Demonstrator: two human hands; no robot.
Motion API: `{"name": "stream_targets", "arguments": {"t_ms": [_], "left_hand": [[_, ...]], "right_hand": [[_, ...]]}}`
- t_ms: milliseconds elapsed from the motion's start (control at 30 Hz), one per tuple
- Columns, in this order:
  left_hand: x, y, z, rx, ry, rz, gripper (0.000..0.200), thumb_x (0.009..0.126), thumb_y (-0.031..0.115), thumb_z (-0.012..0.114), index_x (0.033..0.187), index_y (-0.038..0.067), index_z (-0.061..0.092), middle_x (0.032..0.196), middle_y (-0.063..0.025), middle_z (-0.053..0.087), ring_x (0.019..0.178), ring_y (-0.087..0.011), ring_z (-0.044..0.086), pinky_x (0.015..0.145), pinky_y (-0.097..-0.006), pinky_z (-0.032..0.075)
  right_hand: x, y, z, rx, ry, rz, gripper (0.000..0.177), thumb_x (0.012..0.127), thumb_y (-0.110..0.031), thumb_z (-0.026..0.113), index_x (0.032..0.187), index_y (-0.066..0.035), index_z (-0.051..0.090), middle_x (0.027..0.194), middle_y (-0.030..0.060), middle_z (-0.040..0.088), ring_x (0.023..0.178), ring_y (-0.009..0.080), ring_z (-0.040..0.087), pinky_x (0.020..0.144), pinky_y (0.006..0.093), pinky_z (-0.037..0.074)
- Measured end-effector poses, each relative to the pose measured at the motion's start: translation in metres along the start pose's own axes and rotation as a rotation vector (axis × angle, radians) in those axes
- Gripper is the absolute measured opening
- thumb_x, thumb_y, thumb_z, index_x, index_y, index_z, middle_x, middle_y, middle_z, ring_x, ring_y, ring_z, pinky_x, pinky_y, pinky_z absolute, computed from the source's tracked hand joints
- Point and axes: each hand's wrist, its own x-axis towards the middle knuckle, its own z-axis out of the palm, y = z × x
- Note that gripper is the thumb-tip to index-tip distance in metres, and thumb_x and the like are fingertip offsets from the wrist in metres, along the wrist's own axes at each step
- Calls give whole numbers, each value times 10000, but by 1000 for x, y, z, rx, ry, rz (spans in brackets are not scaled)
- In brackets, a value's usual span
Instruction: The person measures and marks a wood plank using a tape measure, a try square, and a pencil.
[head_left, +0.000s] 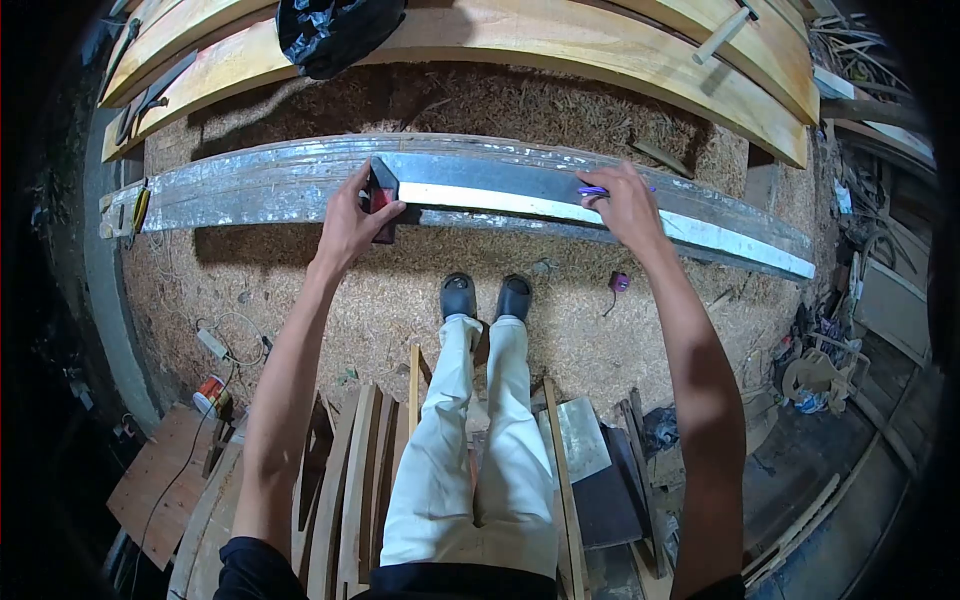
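Observation:
A long silvery metal bar (500, 200) lies along a worn plank bench (250, 190) in front of me. At the bar's left end, my left hand (350, 222) grips a dark block with a reddish face (384, 190), thumb across its near side and fingers behind it. My right hand (625, 208) is closed around a purple pen (593, 190), over the bar right of its middle. The pen points left, close to the bar's upper face.
Behind the bench lie thick pale boards (520, 35) with a black plastic bag (335, 35) and a hammer (722, 38). A small tape measure (619, 283) sits on the shavings-covered floor (400, 310). Timber pieces (355, 480) stand around my legs; a power strip (212, 343) lies left.

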Motion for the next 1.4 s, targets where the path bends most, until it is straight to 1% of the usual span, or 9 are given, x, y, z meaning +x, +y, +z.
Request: {"name": "stream_targets", "arguments": {"t_ms": [167, 233, 333, 500, 733, 933, 1033, 1233, 1400], "left_hand": [[-1, 5, -4, -56, -30, -1, 895, 752, 317, 819, 1478, 83, 353, 1044, -139, 637, 814, -203, 628, 729, -353, 544], [-1, 10, -6, -51, -55, -18, 889, 745, 257, 824, 1480, 106, 347, 1251, -231, 564, 1070, -290, 611, 916, -412, 508], [-3, 21, -11, -41, -68, -72, 883, 750, 247, 820, 1486, 144, 344, 1228, -197, 551, 1031, -272, 613, 890, -392, 523], [7, 11, -14, -35, -114, -22, 863, 751, 243, 819, 1478, 138, 365, 1157, -162, 542, 959, -242, 606, 842, -364, 537], [7, -3, -10, 127, -30, 79, 885, 751, 286, 824, 1490, 142, 358, 1120, -117, 551, 787, -173, 529, 695, -331, 491], [2, 7, -7, 8, -52, -180, 766, 787, 230, 774, 1422, -3, 414, 898, -54, 589, 725, -121, 546, 617, -295, 484], [11, -2, -13, -77, -55, -277, 414, 815, 232, 748, 1107, -9, 579, 890, -65, 622, 795, -147, 606, 641, -300, 499], [31, -26, -23, 236, -83, -193, 605, 773, 354, 780, 1208, -18, 586, 831, -67, 619, 740, -161, 580, 671, -314, 485], [-18, 3, 15, 183, 423, -70, 567, 827, 286, 740, 1261, -23, 549, 860, -91, 582, 811, -222, 584, 711, -344, 477]], "right_hand": [[-3, -19, -8, -23, -47, 210, 401, 743, -132, 753, 1138, -148, 687, 1050, 86, 688, 1006, 278, 576, 934, 409, 460], [-4, -16, -8, -1, -56, 204, 408, 745, -143, 756, 1145, -149, 675, 1068, 90, 681, 1005, 285, 577, 933, 413, 460], [-8, -16, -7, 58, -74, 190, 399, 756, -158, 760, 1143, -132, 669, 1136, 105, 649, 1031, 303, 578, 945, 420, 455], [-38, -13, 5, 244, 415, 153, 438, 804, -143, 732, 1218, -93, 597, 1125, 106, 632, 1045, 297, 596, 896, 399, 479], [-172, 12, 15, 219, 617, 315, 424, 847, -145, 699, 1245, -92, 564, 956, 108, 661, 871, 303, 653, 728, 392, 514], [-299, 81, 23, 145, 497, 550, 427, 840, -152, 700, 1238, -98, 554, 874, 120, 668, 802, 344, 656, 701, 428, 512], [-338, 109, 21, 180, 378, 652, 421, 834, -159, 701, 1224, -93, 555, 880, 133, 666, 775, 361, 652, 680, 446, 501], [-361, 142, 36, 182, 324, 686, 390, 852, -180, 687, 1211, -88, 566, 924, 142, 675, 788, 357, 652, 692, 455, 502], [-360, 177, 86, 196, 333, 713, 442, 861, -217, 677, 1255, -79, 534, 976, 156, 676, 809, 383, 655, 719, 487, 506]]}}
